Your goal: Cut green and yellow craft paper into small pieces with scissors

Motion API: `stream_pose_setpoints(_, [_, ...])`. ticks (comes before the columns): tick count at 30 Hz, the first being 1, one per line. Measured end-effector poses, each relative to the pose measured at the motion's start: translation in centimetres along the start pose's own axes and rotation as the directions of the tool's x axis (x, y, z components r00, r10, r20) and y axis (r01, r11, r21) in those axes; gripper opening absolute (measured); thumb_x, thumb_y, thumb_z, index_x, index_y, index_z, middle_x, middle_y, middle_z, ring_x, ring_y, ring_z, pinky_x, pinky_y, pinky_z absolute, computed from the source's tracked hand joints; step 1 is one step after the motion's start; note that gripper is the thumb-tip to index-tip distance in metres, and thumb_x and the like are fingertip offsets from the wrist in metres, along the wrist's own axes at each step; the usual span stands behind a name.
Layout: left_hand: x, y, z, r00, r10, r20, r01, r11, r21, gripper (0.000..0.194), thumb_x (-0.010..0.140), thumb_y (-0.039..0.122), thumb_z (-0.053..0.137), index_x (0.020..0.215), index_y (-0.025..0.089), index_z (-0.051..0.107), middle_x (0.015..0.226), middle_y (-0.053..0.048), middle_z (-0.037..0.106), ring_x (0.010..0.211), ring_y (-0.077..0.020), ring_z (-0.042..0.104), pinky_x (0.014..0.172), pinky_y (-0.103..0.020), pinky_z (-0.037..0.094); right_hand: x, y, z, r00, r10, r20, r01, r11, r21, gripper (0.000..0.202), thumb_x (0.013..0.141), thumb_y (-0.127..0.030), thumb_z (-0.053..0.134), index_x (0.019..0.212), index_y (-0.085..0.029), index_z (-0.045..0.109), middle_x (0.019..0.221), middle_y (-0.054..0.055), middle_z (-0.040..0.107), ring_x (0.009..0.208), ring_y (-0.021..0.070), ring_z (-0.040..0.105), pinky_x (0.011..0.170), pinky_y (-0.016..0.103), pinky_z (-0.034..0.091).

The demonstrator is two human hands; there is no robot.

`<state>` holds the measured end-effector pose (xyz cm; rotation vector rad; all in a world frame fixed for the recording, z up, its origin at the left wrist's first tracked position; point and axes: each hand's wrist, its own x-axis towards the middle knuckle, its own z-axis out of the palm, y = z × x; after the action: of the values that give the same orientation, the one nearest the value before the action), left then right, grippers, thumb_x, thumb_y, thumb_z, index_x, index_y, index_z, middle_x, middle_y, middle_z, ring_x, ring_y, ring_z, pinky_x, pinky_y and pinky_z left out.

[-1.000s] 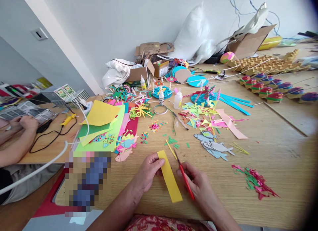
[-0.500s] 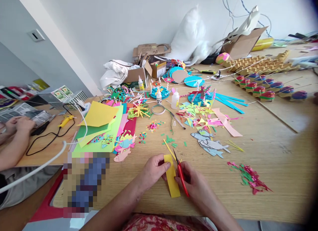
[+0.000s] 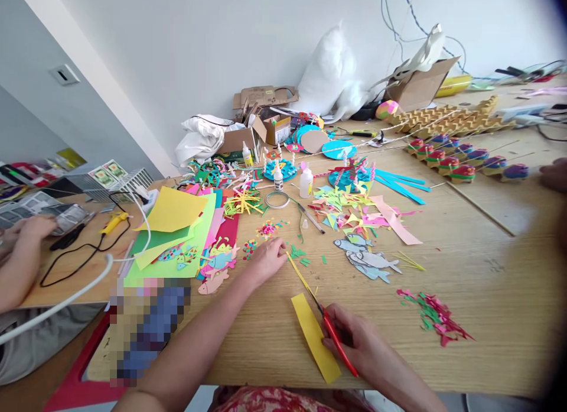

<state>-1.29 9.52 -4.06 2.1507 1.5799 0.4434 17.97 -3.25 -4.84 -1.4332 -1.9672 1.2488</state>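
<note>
My left hand [image 3: 268,260] reaches forward over the table, its fingers pinched at the far end of a narrow yellow paper strip [image 3: 300,273]. The strip's near end lies by the scissor blades. In my right hand [image 3: 357,335] is a pair of scissors [image 3: 337,340] with red handles, blades pointing forward and nearly closed. A wider yellow paper piece [image 3: 313,336] slants beside the scissors, close to my right fingertips; whether they grip it is hidden. Small green paper bits [image 3: 305,262] lie right of my left hand.
Grey paper fish [image 3: 372,261] and a pile of red and green scraps [image 3: 436,317] lie to the right. Coloured paper sheets [image 3: 170,208] are stacked on the left. Glue bottles [image 3: 305,182] stand farther back. Another person's arm [image 3: 22,258] is at far left.
My left hand has let go of the wide yellow paper and moved forward to the narrow strip. The scissors and wide paper have come slightly nearer to me. The view has shifted a little.
</note>
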Motion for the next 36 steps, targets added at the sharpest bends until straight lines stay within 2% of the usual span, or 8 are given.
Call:
stream_pose_setpoints(5, [0.7,-0.2,0.5,1.0,0.01,0.01,-0.011,0.998,0.06,0.007,0.069,0.015,0.049,0.073,0.018,0.055,0.068,0.001,0.056,0.064,-0.0125,0.052,0.061,-0.023,0.039,-0.1,-0.3,0.2,1.0,-0.007,-0.013,0.006,0.999,-0.032,0.009,0.072,-0.018,0.046,0.066,-0.02,0.04,0.06,-0.006,0.044,0.056,0.0104,0.039,0.051,0.021,0.028])
stream_pose_setpoints(15, [0.7,-0.3,0.9,1.0,-0.002,0.01,0.001,0.992,0.125,0.013,0.072,0.014,0.044,0.069,0.017,0.057,0.065,0.0,0.056,0.062,-0.0132,0.051,0.059,-0.024,0.037,-0.1,-0.5,0.2,1.0,0.007,0.001,-0.007,1.0,-0.023,0.009,0.075,-0.019,0.045,0.067,-0.02,0.04,0.061,-0.005,0.043,0.056,0.0105,0.039,0.051,0.022,0.028])
stream_pose_setpoints(20, [-0.3,0.7,0.1,0.989,0.117,0.092,-0.127,0.987,0.103,0.016,0.074,0.011,0.043,0.08,0.016,0.057,0.076,-0.001,0.057,0.069,-0.012,0.052,0.063,-0.022,0.04,-0.4,-0.3,-0.4,0.999,-0.007,0.05,0.004,0.999,0.045,0.011,0.074,-0.018,0.046,0.066,-0.02,0.039,0.062,-0.006,0.041,0.057,0.0099,0.037,0.051,0.021,0.029])
stream_pose_setpoints(23, [-1.7,1.9,-0.3,0.939,0.27,0.212,-0.291,0.954,0.072,0.023,0.074,0.01,0.046,0.091,0.02,0.057,0.088,0.0,0.056,0.077,-0.0105,0.053,0.07,-0.019,0.041,-0.6,0.2,-0.9,0.993,-0.018,0.121,0.007,0.995,0.095,0.012,0.071,-0.015,0.049,0.066,-0.019,0.04,0.064,-0.006,0.041,0.058,0.0095,0.036,0.052,0.02,0.03])
stream_pose_setpoints(26, [-2.6,2.9,-0.3,0.828,0.433,0.356,-0.511,0.845,0.159,0.02,0.078,0.013,0.044,0.093,0.021,0.056,0.092,-0.002,0.053,0.082,-0.013,0.051,0.072,-0.022,0.042,-0.7,0.4,-1.2,0.988,-0.024,0.155,0.003,0.991,0.134,0.013,0.069,-0.013,0.051,0.067,-0.019,0.04,0.063,-0.006,0.04,0.058,0.009,0.034,0.051,0.02,0.03])
stream_pose_setpoints(28, [-2.6,3.2,-0.1,0.77,0.476,0.426,-0.606,0.753,0.256,0.016,0.081,0.016,0.042,0.089,0.019,0.055,0.091,-0.004,0.052,0.082,-0.015,0.05,0.069,-0.025,0.042,-0.7,0.4,-1.3,0.988,-0.026,0.152,0.002,0.988,0.155,0.013,0.069,-0.013,0.051,0.067,-0.019,0.04,0.062,-0.006,0.038,0.057,0.0086,0.033,0.05,0.02,0.029])
stream_pose_setpoints(32, [-1.6,3.4,0.2,0.702,0.51,0.496,-0.694,0.645,0.319,0.01,0.08,0.016,0.045,0.08,0.018,0.055,0.088,-0.006,0.051,0.084,-0.0173,0.048,0.069,-0.027,0.042,-0.8,0.3,-1.3,0.99,-0.035,0.136,0.013,0.987,0.162,0.014,0.07,-0.012,0.051,0.066,-0.019,0.039,0.061,-0.007,0.038,0.056,0.0084,0.032,0.05,0.02,0.028])
stream_pose_setpoints(36, [-0.9,3.2,0.3,0.656,0.547,0.52,-0.74,0.604,0.296,0.007,0.077,0.015,0.049,0.074,0.017,0.055,0.083,-0.006,0.054,0.082,-0.0176,0.049,0.07,-0.027,0.04,-0.8,0.3,-1.2,0.993,-0.032,0.113,0.014,0.987,0.163,0.013,0.07,-0.013,0.05,0.066,-0.019,0.039,0.061,-0.007,0.038,0.056,0.0085,0.033,0.05,0.019,0.029])
